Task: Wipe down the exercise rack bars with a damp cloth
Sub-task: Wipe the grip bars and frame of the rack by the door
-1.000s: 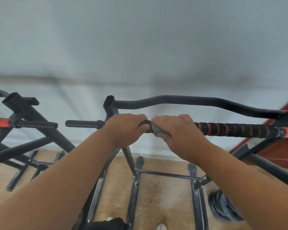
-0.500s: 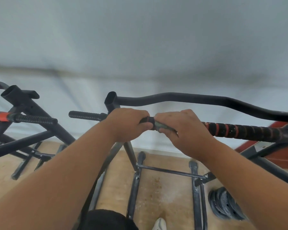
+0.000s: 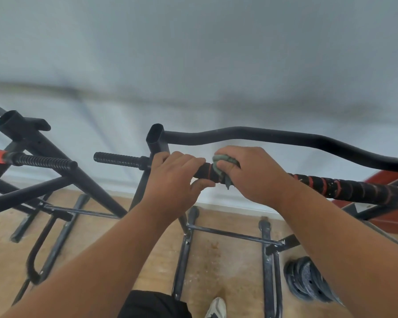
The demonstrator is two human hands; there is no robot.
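Observation:
A black exercise rack stands in front of me, with a near horizontal bar (image 3: 345, 185) wrapped in black and red grip tape. My left hand (image 3: 174, 180) grips this bar close to the upright post (image 3: 157, 143). My right hand (image 3: 251, 173) is beside it on the same bar, holding a grey-green cloth (image 3: 224, 160) wrapped over the grip. A scrap of the cloth hangs below the bar. Behind runs a curved black top bar (image 3: 274, 136).
A second black rack (image 3: 32, 143) with a ribbed handle stands at the left. Floor rails (image 3: 230, 235) of the rack lie on the wooden floor below. A stack of dark weight plates (image 3: 306, 281) sits at lower right. A white wall is close behind.
My right hand has turned with the cloth on the bar, so more cloth shows on top. A short stretch of grip now shows between the hands. The view has tilted slightly.

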